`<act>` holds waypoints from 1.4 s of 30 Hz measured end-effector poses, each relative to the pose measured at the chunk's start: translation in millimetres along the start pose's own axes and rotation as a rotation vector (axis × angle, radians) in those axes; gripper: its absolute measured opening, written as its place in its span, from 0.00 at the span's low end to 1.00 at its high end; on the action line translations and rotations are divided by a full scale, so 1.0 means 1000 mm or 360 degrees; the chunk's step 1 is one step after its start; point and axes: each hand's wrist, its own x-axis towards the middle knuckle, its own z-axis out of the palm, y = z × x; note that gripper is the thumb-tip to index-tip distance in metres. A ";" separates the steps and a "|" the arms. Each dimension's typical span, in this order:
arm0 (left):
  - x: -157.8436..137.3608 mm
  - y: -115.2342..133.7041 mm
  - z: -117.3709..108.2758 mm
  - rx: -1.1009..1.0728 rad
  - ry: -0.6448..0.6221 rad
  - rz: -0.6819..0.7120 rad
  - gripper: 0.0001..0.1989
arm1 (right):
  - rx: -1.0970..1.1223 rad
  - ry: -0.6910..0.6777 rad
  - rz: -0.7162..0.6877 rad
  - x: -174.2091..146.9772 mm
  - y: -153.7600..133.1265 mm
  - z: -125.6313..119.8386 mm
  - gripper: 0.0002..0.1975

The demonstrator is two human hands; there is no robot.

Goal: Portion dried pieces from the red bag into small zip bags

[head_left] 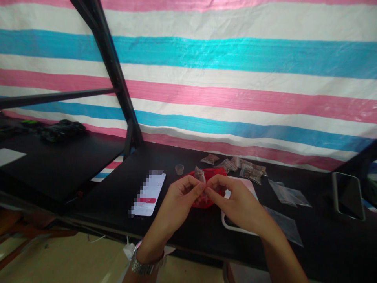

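My left hand (186, 196) and my right hand (228, 196) meet at the fingertips, both closed in a pinch on a small clear zip bag (199, 174). Something dark shows inside the bag's upper part; the rest is hidden by my fingers. Below and behind them lies a red bag (216, 171), mostly covered by my hands. A white-rimmed tray or device (225, 225) sits under my right hand and forearm. To the left of my hands stands a small clear plastic cup (179, 169).
Several filled zip bags (250, 173) lie at the back of the black table (112, 200). Flat clear bags (287, 194) are on the right, beside a dark phone (349, 195). A lit phone (151, 194) lies on the left. Behind rises a striped sheet (235, 90) with a black frame post (113, 70).
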 end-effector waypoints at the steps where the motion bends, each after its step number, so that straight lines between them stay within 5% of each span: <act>1: 0.000 0.000 0.001 0.0034 -0.0026 0.0013 0.17 | -0.0011 0.0022 0.0000 0.000 0.000 0.000 0.07; 7: -0.007 0.004 0.014 0.0535 0.0000 0.0227 0.09 | -0.0318 0.0266 -0.0009 0.003 0.004 0.007 0.08; 12: -0.009 0.006 0.017 0.0930 0.0330 0.0320 0.09 | -0.0476 0.0478 -0.0065 0.002 0.004 0.001 0.08; 15: -0.007 0.005 0.011 0.0984 0.0425 0.0397 0.07 | -0.0306 0.0360 -0.0074 0.003 0.007 -0.004 0.09; 21: 0.002 -0.004 -0.008 0.0610 0.0200 0.0437 0.07 | 0.0379 0.0170 0.0158 0.018 0.041 0.005 0.22; 25: 0.007 -0.011 -0.017 0.0790 0.0183 0.0441 0.07 | 0.0592 0.0172 0.0241 0.030 0.060 0.008 0.26; 30: 0.010 -0.019 -0.030 0.1355 0.0460 0.0625 0.03 | 0.0077 0.0624 0.0060 0.037 0.059 -0.002 0.21; 34: 0.007 -0.027 -0.042 0.1537 0.0653 0.0512 0.05 | -0.0295 0.0591 -0.0082 0.036 0.047 -0.004 0.21; 42: -0.004 -0.030 -0.045 0.1127 0.0408 0.0078 0.09 | -0.0559 0.0436 -0.0183 0.043 0.033 0.004 0.15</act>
